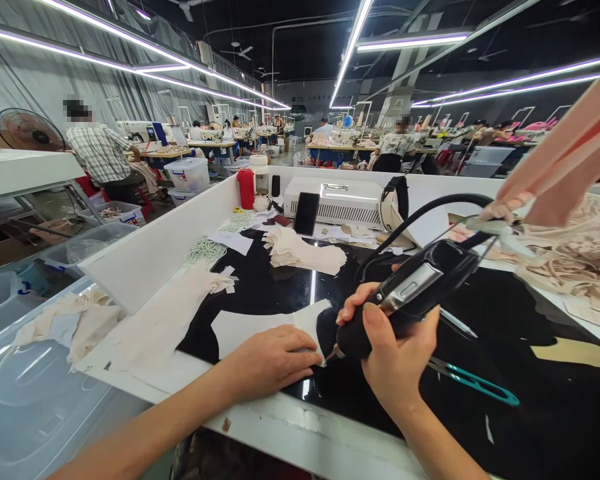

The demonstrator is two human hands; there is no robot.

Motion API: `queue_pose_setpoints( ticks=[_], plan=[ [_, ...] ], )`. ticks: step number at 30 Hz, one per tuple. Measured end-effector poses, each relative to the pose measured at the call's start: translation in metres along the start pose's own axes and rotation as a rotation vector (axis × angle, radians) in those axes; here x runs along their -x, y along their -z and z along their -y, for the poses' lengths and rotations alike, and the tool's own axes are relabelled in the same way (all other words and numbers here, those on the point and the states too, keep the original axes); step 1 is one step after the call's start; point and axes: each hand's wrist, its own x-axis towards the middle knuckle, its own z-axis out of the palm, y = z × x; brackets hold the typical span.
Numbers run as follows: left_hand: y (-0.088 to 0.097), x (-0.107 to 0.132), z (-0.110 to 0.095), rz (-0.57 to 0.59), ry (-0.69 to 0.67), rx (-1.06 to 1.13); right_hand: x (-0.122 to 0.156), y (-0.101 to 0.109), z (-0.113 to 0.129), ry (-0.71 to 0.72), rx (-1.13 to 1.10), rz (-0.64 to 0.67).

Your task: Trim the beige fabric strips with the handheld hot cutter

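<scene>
My left hand lies flat, fingers stretched out, on a white pattern-shaped piece near the table's front edge. A small cream strip shows beside its fingertips. In my right hand is a black corded handheld power tool with a metal plate on its side, fingers wrapped round its body. The tool's lower end is close to the right edge of the white piece; whether it touches cannot be seen. To the right of that hand lie teal-handled snips and a silver pen.
A stack of cream fabric pieces lies farther back, before a phone and a white vented box. Beige fabric heaps at the right. Peach fabric strips hang at upper right. A low white wall borders the left side.
</scene>
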Motion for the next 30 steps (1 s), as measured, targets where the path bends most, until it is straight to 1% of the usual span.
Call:
queue_pose_setpoints(
  ticks=[7,13,21,25,30],
  plan=[
    [0.0009,0.0002,0.0003,0.005,-0.002,0.0,0.0001,-0.0007,0.001,0.014,0.036,0.017],
    [0.0015,0.0,-0.0001,-0.01,-0.007,-0.005,-0.0019,-0.0008,-0.0002,0.011,-0.014,-0.01],
    [-0.0002,0.0011,0.0002,-0.007,-0.003,0.007,0.0017,-0.0004,-0.0015,-0.002,-0.016,0.006],
    [0.0,0.0005,0.0,-0.001,-0.002,0.007,0.0006,-0.0017,-0.0014,0.01,0.006,0.011],
    [-0.0008,0.0007,0.0007,-0.012,0.004,0.02,0.0011,-0.003,-0.0008,-0.01,0.03,-0.001]
  ],
)
